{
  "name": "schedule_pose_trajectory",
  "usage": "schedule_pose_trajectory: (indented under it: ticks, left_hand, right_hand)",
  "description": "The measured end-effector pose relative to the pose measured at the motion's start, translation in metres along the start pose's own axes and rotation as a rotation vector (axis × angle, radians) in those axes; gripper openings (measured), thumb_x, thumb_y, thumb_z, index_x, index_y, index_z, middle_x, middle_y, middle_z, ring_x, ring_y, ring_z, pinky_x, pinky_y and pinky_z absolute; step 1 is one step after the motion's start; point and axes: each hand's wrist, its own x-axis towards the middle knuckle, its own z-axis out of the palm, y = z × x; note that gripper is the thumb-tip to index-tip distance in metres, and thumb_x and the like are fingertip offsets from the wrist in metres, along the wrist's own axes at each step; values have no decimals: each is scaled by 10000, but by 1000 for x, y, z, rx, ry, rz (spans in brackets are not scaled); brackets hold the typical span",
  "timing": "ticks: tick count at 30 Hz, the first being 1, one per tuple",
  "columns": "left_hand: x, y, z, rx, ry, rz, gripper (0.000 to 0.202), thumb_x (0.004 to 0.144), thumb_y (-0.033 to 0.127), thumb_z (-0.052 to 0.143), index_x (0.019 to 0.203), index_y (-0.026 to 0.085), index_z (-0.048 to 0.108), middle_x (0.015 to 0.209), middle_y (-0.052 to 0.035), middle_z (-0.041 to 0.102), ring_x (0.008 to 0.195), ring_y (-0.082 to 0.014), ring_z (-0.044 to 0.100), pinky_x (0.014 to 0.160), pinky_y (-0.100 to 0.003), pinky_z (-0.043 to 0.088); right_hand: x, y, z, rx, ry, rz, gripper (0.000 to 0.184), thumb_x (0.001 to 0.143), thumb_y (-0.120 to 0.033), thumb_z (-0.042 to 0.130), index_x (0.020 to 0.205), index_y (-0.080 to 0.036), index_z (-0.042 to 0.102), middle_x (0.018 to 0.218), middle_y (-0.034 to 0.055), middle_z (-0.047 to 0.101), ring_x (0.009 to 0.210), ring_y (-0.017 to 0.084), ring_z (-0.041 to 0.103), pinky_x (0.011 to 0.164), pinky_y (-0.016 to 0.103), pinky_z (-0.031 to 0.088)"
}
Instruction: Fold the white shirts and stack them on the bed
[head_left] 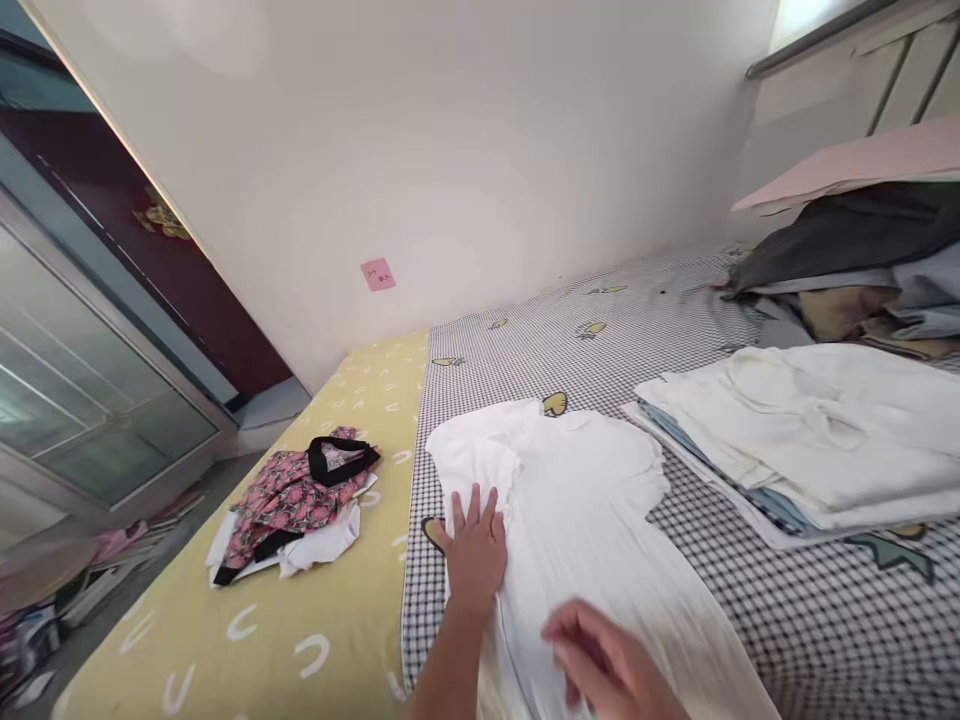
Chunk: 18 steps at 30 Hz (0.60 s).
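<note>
A white garment (585,520) lies spread flat on the black-and-white checked sheet (787,610) of a bed. My left hand (475,548) rests flat on the garment's left side, fingers stretched out and apart. My right hand (600,665) hovers over the lower part of the same garment. It is blurred by motion, with fingers loosely curled, and nothing shows in it.
A pile of folded white and blue clothes (817,430) sits at the right. Dark and beige bedding (862,260) is heaped at the far right. On the yellow sheet (247,620) at the left lie a floral garment with black trim (296,490) and white cloth. A wall runs behind.
</note>
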Motion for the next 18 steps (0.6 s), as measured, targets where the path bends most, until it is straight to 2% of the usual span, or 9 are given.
schedule_pose_trajectory:
  ticks: [2, 4, 6, 8, 10, 12, 14, 16, 18]
  left_hand:
    - [0, 4, -4, 64, -60, -18, 508, 1019, 322, 333, 1508, 430, 420, 1669, 39, 329, 1581, -329, 191, 1211, -774, 84]
    - [-1, 6, -8, 114, -97, -17, 510, 1028, 337, 303, 1521, 435, 391, 1686, 52, 278, 1587, -330, 164, 1210, -771, 108]
    - [-2, 7, -9, 153, -101, -6, 503, 1034, 341, 288, 1514, 430, 408, 1692, 50, 255, 1589, -338, 147, 1209, -768, 129]
    - [-2, 5, -5, 190, -68, -1, 497, 1037, 337, 284, 1506, 423, 427, 1691, 36, 267, 1586, -339, 158, 1210, -756, 159]
    - [0, 1, 1, 216, -9, -2, 495, 1039, 335, 285, 1508, 420, 422, 1681, 16, 304, 1575, -338, 207, 1205, -748, 190]
    - [2, -2, 8, 222, 50, 10, 492, 1040, 349, 291, 1513, 420, 408, 1668, 2, 339, 1560, -341, 257, 1195, -749, 213]
    - [3, -3, 11, 219, 91, 23, 489, 1039, 357, 300, 1512, 419, 408, 1659, -7, 360, 1552, -343, 279, 1189, -752, 221]
    - [3, -2, 12, 226, 108, 22, 490, 1037, 358, 312, 1514, 410, 408, 1656, -10, 365, 1551, -341, 281, 1191, -749, 219]
    - [3, 1, 11, 252, 113, 6, 493, 1038, 347, 307, 1518, 395, 406, 1655, -7, 365, 1549, -338, 286, 1196, -740, 218]
  right_hand:
    - [36, -37, -3, -145, 73, -142, 298, 905, -427, 493, 991, -240, 708, 813, 24, 658, 757, 188, 642, 740, 323, 528]
    - [75, -64, -1, -357, 117, -324, 357, 929, -314, 440, 1152, -255, 713, 1186, 83, 687, 1046, 220, 655, 947, 392, 508]
    - [110, -71, 3, -623, 117, -437, 449, 945, -252, 448, 1343, -297, 649, 1501, 83, 552, 1385, 272, 484, 1158, 507, 338]
    - [137, -63, 6, -836, 53, -396, 476, 972, -281, 480, 1430, -354, 586, 1622, 32, 441, 1540, 314, 261, 1232, 608, 109]
    - [153, -49, 4, -900, -29, -278, 448, 985, -325, 492, 1418, -374, 597, 1635, 2, 429, 1562, 332, 206, 1225, 650, 34]
    - [158, -41, -7, -839, -72, -202, 447, 960, -360, 530, 1399, -370, 613, 1610, -3, 466, 1536, 321, 286, 1229, 635, 98]
    - [152, -41, -25, -619, -4, -177, 484, 923, -372, 545, 1401, -336, 612, 1548, 24, 545, 1450, 286, 442, 1204, 550, 274]
    - [137, -45, -51, -316, 182, -145, 483, 896, -379, 525, 1352, -274, 644, 1420, 63, 647, 1290, 259, 589, 1095, 451, 434]
    - [116, -48, -82, -97, 411, -109, 443, 849, -402, 549, 1231, -236, 699, 1290, 77, 705, 1140, 252, 654, 976, 398, 505]
